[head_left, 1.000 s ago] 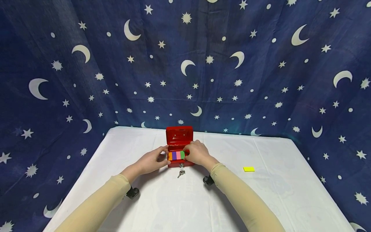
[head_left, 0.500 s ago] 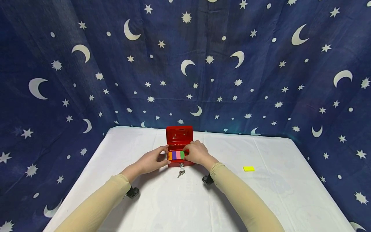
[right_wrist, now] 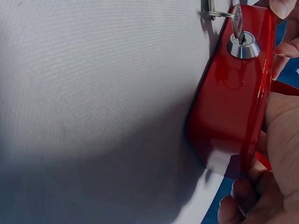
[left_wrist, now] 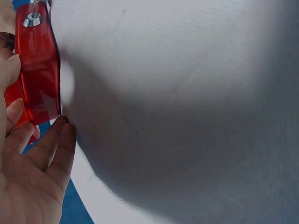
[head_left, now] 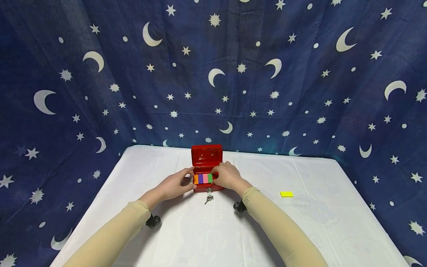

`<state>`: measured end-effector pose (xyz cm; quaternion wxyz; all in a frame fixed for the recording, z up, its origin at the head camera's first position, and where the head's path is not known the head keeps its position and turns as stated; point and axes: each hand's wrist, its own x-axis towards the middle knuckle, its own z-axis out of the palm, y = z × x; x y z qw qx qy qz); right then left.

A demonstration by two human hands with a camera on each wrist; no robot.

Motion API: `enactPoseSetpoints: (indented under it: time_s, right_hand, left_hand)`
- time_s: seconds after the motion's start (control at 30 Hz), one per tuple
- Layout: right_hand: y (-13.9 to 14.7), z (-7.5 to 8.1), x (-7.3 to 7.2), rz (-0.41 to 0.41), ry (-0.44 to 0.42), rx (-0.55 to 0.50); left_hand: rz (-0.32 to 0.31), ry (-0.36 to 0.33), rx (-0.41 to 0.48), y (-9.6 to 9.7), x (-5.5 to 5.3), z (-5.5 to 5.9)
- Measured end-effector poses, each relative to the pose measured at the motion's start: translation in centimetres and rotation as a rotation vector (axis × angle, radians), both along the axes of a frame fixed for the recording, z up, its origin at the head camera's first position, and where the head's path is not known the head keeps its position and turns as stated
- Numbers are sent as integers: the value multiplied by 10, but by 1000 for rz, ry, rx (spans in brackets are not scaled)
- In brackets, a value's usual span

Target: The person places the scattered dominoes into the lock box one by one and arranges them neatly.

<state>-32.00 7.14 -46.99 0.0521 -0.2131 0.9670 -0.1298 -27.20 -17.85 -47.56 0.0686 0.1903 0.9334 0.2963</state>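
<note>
A red cash box (head_left: 200,189) stands on the table with its lid (head_left: 207,154) raised and a key (right_wrist: 238,23) in its front lock. Side by side inside lie flat rectangular pieces: orange (head_left: 195,179), purple (head_left: 200,179), pink (head_left: 205,178) and green (head_left: 210,178). My left hand (head_left: 173,184) curls round the box's left end, its thumb at the front rim and some fingers outside the end wall. My right hand (head_left: 228,175) reaches over the right end, with thumb and index fingertip at the green piece's edges. Other right fingers lie along the outside of the box.
A yellow flat rectangular piece (head_left: 286,194) lies on the white-covered table (head_left: 320,222), right of the box. A second key (head_left: 208,200) hangs from the lock's ring in front. A dark blue curtain (head_left: 213,92) with moons and stars rises behind the table.
</note>
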Motion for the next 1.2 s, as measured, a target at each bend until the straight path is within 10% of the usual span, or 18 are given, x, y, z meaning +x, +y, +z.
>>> enactPoseSetpoints:
  time_s: [1.2]
  right_hand:
    - [32, 17, 17, -10, 78, -272]
  left_hand:
    - [21, -28, -3, 2, 1, 2]
